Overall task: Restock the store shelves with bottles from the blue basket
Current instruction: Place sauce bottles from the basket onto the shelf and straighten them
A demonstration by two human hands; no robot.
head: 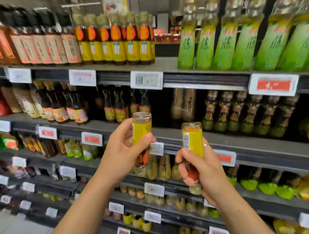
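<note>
My left hand (pixel 123 153) grips a yellow-labelled bottle (pixel 142 129) held upside down, its base up and its cap end below my palm. My right hand (pixel 201 169), with a ring on one finger, grips a second bottle of the same kind (pixel 193 140), also base up. Both bottles hang in front of the middle shelf. On the top shelf stands a row of matching yellow-labelled bottles (pixel 116 39), with a bare stretch of shelf (pixel 166 64) to their right. The blue basket is out of view.
Green-labelled bottles (pixel 244 42) fill the top shelf's right side, and brown-labelled dark bottles (pixel 42 45) its left. The second shelf has a dark gap (pixel 160 106) among dark bottles. Price tags (pixel 146 79) line the shelf edges. Lower shelves hold several small bottles.
</note>
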